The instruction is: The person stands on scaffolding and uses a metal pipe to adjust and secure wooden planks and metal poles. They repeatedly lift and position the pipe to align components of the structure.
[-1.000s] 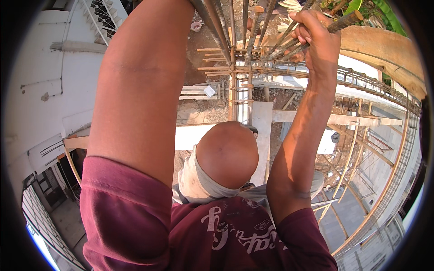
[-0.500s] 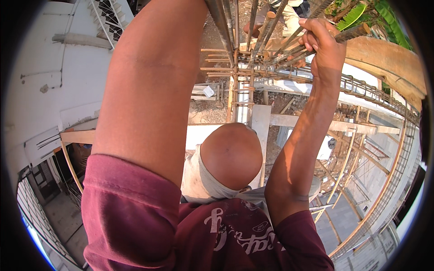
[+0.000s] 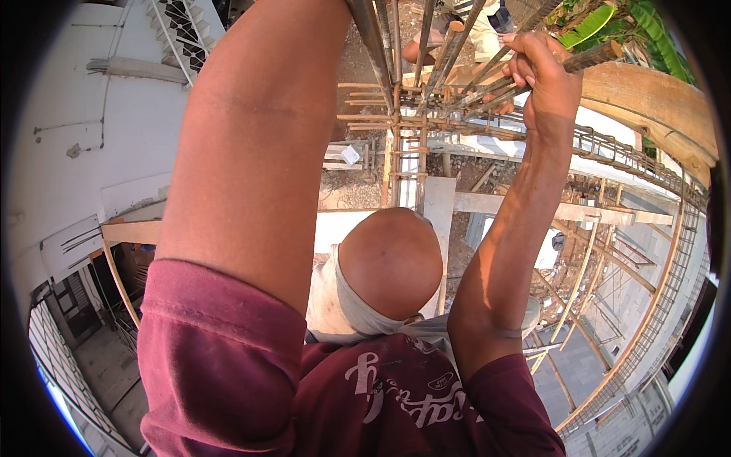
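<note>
My right hand (image 3: 547,70) is raised at the upper right, its fingers closed around a ribbed steel reinforcing bar (image 3: 598,56) whose cut end sticks out past the hand. To its left, several upright reinforcing bars (image 3: 452,42) fan out from a column cage. Rusty stirrups (image 3: 407,119) cross the bars lower down. My left arm (image 3: 247,129) stretches up past the top edge, so the left hand is out of sight. Below the bars, my bent bare knee (image 3: 390,263) shows between the arms.
A long beam cage (image 3: 617,148) curves away at right beside a wooden board (image 3: 647,107). Lower down are bamboo poles (image 3: 579,278) and a plank (image 3: 563,209). Another person (image 3: 481,34) is beyond the bars at the top. A white wall (image 3: 68,152) and stairs (image 3: 173,38) lie left.
The other person beyond the bars has shifted slightly. My right hand keeps its hold on the reinforcing bar, and my arms have barely moved.
</note>
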The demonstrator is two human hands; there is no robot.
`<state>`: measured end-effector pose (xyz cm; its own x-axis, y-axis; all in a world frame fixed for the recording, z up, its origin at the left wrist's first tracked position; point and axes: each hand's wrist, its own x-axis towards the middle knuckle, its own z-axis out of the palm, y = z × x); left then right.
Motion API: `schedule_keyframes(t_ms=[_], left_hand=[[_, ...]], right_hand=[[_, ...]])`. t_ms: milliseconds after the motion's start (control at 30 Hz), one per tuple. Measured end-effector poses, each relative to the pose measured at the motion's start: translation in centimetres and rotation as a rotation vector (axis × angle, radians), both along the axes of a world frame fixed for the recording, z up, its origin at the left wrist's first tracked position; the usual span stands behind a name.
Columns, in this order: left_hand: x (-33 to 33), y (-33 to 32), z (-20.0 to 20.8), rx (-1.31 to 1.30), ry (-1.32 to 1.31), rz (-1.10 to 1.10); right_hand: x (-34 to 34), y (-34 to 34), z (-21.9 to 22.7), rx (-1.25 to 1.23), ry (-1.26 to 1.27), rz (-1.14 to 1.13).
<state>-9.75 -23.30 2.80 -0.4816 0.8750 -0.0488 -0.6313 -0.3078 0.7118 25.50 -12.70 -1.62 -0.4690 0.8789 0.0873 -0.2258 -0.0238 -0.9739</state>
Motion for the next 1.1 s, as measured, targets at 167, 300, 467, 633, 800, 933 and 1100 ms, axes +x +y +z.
schedule_keyframes(t_ms=[167, 300, 467, 633, 800, 933, 1100], left_hand=[[1.0, 0.5, 0.2, -0.003, -0.006, -0.001], [1.8, 0.7, 0.3, -0.01, -0.01, 0.001], [2.7, 1.0, 0.3, -0.015, -0.019, 0.005], [3.7, 1.7, 0.4, -0.021, -0.025, 0.001], [4.8, 2.4, 0.3, -0.026, -0.035, -0.003], [5.8, 3.0, 0.2, -0.031, -0.044, -0.01], [6.7, 3.7, 0.4, -0.032, -0.047, -0.013]], right_hand=[[0.0, 0.1, 0.0, 0.006, -0.023, 0.004], [-0.1, 0.2, 0.1, -0.011, -0.02, 0.0], [-0.1, 0.1, 0.0, -0.005, 0.002, 0.007], [-0.2, 0.2, -0.1, -0.004, 0.01, -0.003], [-0.2, 0.3, 0.0, -0.014, 0.004, -0.003], [-0.2, 0.2, 0.0, -0.014, 0.011, -0.002], [-0.1, 0.1, -0.1, -0.003, -0.002, 0.001]])
